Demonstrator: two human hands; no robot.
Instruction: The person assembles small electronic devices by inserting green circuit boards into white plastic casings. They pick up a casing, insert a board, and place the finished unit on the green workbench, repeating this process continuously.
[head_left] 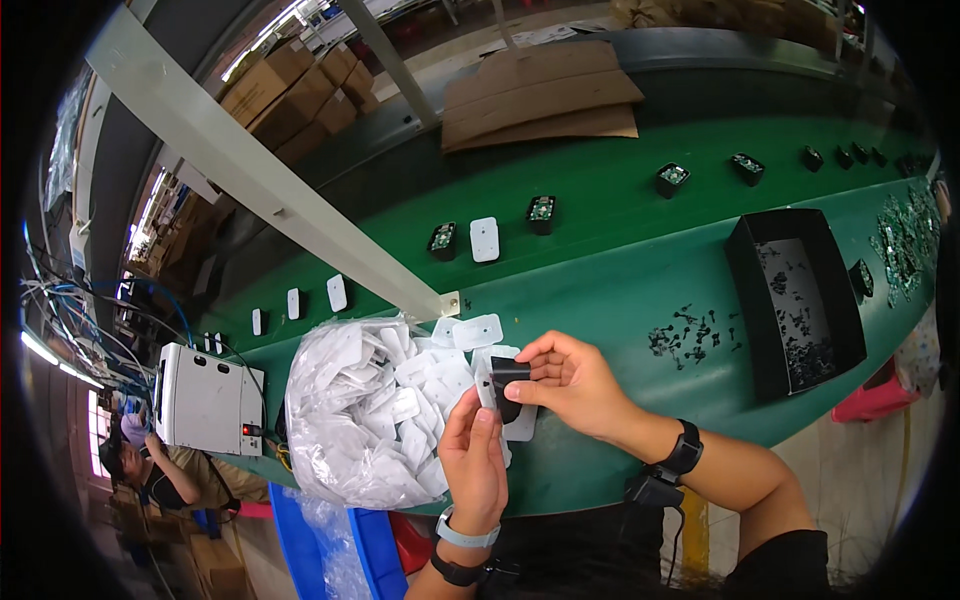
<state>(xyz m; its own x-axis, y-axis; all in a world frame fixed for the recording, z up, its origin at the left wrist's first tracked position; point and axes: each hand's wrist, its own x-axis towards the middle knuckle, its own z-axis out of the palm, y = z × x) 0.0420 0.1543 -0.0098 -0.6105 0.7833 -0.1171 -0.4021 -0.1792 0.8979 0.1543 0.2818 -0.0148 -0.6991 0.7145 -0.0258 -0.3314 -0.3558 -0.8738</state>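
Observation:
My left hand [474, 455] pinches a white plastic cover [485, 384], held on edge above the table. A small black plastic housing [511, 371] is in the fingers of my right hand [582, 385], pressed up against the cover. My fingers partly hide where the two parts meet, so I cannot tell whether they are joined. Close to my left hand, a clear plastic bag [325, 440] lies open, full of flat white covers [408, 405]. More loose covers [477, 331] lie beyond my hands at the bag's mouth.
On the green belt [600, 215] stand black housings with circuit boards [541, 212] and white-topped pieces [484, 240]. Right of my hands are scattered small black parts [695, 332] and a black box [750, 300]. A metal post [270, 180] rises ahead; a white machine [205, 400] stands left. Another person [165, 475] sits far left.

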